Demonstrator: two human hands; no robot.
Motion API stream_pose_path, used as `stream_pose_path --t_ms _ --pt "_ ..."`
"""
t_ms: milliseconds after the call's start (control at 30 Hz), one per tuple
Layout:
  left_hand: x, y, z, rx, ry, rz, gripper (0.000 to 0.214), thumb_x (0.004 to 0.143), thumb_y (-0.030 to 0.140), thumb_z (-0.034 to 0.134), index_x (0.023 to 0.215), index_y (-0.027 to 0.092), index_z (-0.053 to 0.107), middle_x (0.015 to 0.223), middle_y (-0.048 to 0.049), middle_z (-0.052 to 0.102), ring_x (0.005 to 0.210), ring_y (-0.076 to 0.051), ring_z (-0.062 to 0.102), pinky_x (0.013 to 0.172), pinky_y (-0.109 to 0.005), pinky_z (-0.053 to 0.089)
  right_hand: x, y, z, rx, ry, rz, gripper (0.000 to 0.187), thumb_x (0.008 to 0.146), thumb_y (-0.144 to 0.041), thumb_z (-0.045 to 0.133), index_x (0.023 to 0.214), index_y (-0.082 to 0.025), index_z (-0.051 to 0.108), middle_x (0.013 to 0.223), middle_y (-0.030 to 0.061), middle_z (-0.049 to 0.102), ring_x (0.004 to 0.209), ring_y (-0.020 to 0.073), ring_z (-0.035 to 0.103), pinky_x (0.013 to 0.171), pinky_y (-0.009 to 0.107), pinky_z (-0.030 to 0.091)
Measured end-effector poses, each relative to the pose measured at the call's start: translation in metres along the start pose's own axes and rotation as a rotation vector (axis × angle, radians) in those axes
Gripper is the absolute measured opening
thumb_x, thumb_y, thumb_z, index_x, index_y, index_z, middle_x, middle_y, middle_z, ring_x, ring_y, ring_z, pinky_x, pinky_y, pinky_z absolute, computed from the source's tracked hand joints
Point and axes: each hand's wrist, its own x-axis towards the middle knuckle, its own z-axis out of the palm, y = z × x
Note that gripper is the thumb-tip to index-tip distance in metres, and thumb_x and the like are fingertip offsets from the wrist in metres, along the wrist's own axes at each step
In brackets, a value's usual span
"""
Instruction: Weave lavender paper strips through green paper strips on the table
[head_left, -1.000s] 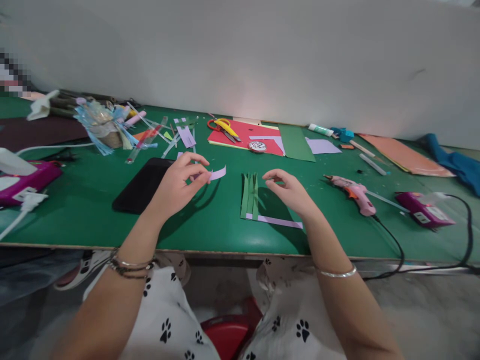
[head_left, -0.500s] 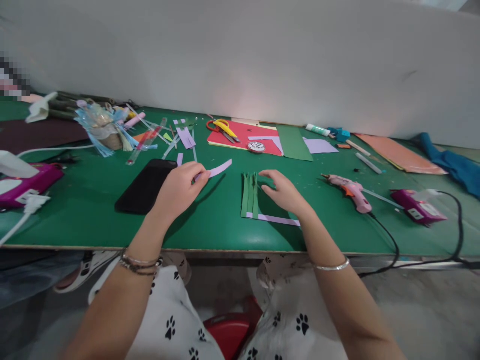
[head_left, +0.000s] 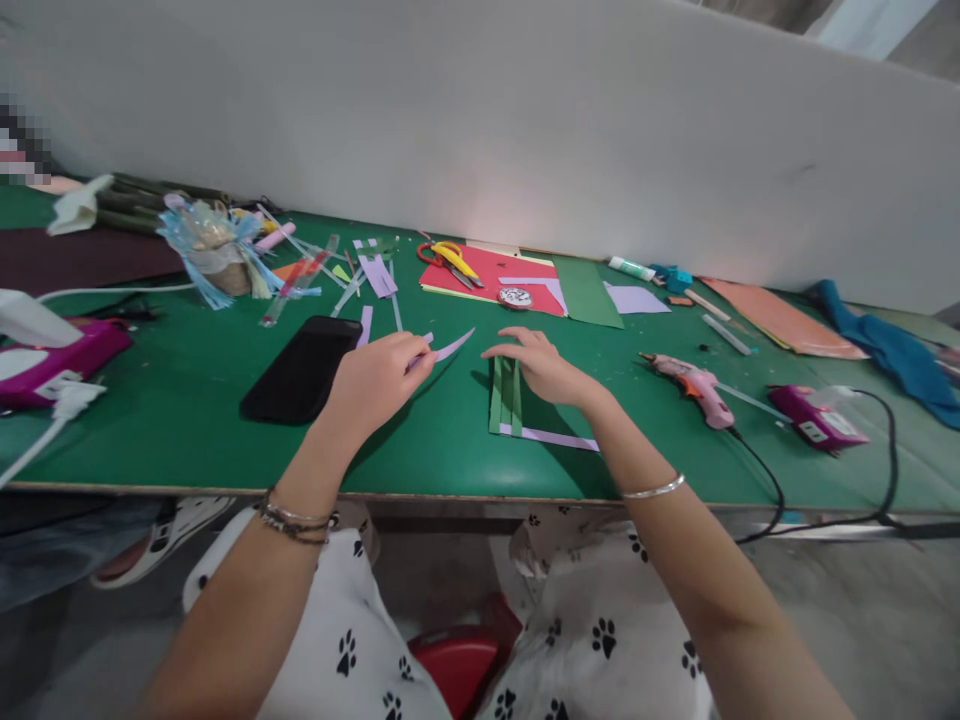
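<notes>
My left hand (head_left: 386,375) pinches a lilac paper strip (head_left: 455,345) above the table, its free end pointing to the right. Over the far ends of several green paper strips (head_left: 496,400) is my right hand (head_left: 547,365), fingers stretched and apart, with nothing held in it. I cannot tell whether its fingertips touch the green strips. Along their near ends runs another lilac strip (head_left: 559,439), lying flat on the table and reaching right under my right wrist. A black phone (head_left: 300,370) lies just left of my left hand.
Scissors (head_left: 452,262) rest on red paper (head_left: 487,270) at the back. To the right lie a pink glue gun (head_left: 690,385) with its cable and a purple power strip (head_left: 816,418). Another purple power strip (head_left: 60,365) is at the left. A ruler (head_left: 300,280) lies among paper scraps.
My right hand has moved left, from beside the green strips to over their far ends. The left hand, still pinching the lilac strip, has shifted slightly right. The view has tilted a little.
</notes>
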Motion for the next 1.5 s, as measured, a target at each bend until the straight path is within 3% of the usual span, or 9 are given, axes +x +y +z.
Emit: stream_pose_path --t_ms 67,300,533,733,933,1067,1233,1367,1500 --pt "0.0 0.001 0.001 0.003 -0.006 0.02 0.026 0.085 0.028 0.039 0.073 0.017 0.059 0.074 -0.0033 0.061 0.064 -0.014 0.054 0.05 -0.023 0.03 -0.001 -0.005 0.0 -0.072 -0.027 -0.031 0.055 0.07 0.004 0.033 0.104 -0.029 0.061 0.133 0.0056 0.038 0.118 0.0258 0.035 0.093 0.05 0.031" --pt "0.0 0.001 0.003 -0.06 0.015 0.071 0.025 0.085 0.029 0.04 0.074 0.017 0.059 0.074 -0.0033 0.061 0.066 -0.015 0.054 0.052 -0.023 0.032 0.002 -0.01 -0.004 -0.126 -0.06 -0.118 0.019 0.073 -0.009 0.05 0.081 -0.021 0.063 0.131 0.0093 0.038 0.12 0.0288 0.031 0.095 0.05 0.028" --pt "0.0 0.001 0.004 -0.107 0.037 0.052 0.023 0.084 0.029 0.042 0.074 0.017 0.059 0.078 -0.0037 0.06 0.069 -0.015 0.054 0.054 -0.024 0.034 0.0 -0.011 -0.01 -0.168 -0.044 -0.168 0.014 0.073 -0.011 0.053 0.078 -0.021 0.062 0.127 0.0105 0.041 0.117 0.0287 0.035 0.094 0.051 0.026" --pt "0.0 0.007 -0.002 -0.538 0.135 0.069 0.018 0.081 0.027 0.044 0.069 0.018 0.054 0.08 -0.0033 0.058 0.073 -0.014 0.054 0.064 -0.024 0.044 -0.01 -0.014 -0.019 -0.161 -0.06 -0.175 0.013 0.074 -0.014 0.053 0.08 -0.021 0.063 0.125 0.0101 0.043 0.116 0.0278 0.036 0.095 0.049 0.024" --pt "0.004 0.007 0.001 -1.087 0.129 -0.143 0.02 0.078 0.037 0.046 0.071 0.019 0.05 0.074 -0.0007 0.054 0.053 -0.009 0.05 0.054 -0.024 0.045 -0.018 -0.016 -0.022 -0.136 -0.039 -0.174 0.01 0.077 -0.016 0.053 0.078 -0.022 0.062 0.119 0.0084 0.047 0.113 0.0266 0.037 0.092 0.046 0.026" --pt "0.006 0.002 0.002 -0.932 0.005 -0.249 0.019 0.077 0.034 0.046 0.068 0.018 0.052 0.054 0.0027 0.049 0.051 -0.01 0.047 0.051 -0.022 0.041 -0.019 -0.018 -0.024 -0.123 -0.066 -0.16 0.01 0.077 -0.016 0.053 0.079 -0.021 0.062 0.115 0.0083 0.049 0.107 0.0254 0.042 0.088 0.044 0.028" --pt "0.006 -0.005 0.003 -0.639 -0.125 -0.333 0.019 0.077 0.032 0.043 0.066 0.019 0.052 0.047 0.0047 0.044 0.045 -0.01 0.041 0.044 -0.022 0.032 -0.019 -0.02 -0.025 -0.12 -0.06 -0.154 0.01 0.077 -0.014 0.054 0.076 -0.019 0.062 0.123 0.0102 0.046 0.109 0.0271 0.04 0.086 0.042 0.03" --pt "0.007 -0.013 0.007 -0.442 -0.095 -0.275 0.018 0.075 0.029 0.043 0.064 0.018 0.053 0.058 0.0017 0.048 0.058 -0.014 0.049 0.057 -0.025 0.04 -0.019 -0.018 -0.025 -0.148 -0.055 -0.188 0.013 0.08 -0.016 0.051 0.076 -0.019 0.062 0.122 0.0108 0.046 0.109 0.0271 0.04 0.084 0.042 0.032" --pt "0.008 -0.015 0.014 -0.389 -0.138 -0.253 0.02 0.077 0.027 0.04 0.068 0.017 0.054 0.075 -0.0036 0.052 0.077 -0.018 0.053 0.075 -0.032 0.043 -0.021 -0.017 -0.027 -0.142 -0.059 -0.182 0.011 0.08 -0.016 0.052 0.078 -0.019 0.062 0.123 0.0105 0.046 0.109 0.026 0.041 0.085 0.043 0.032"
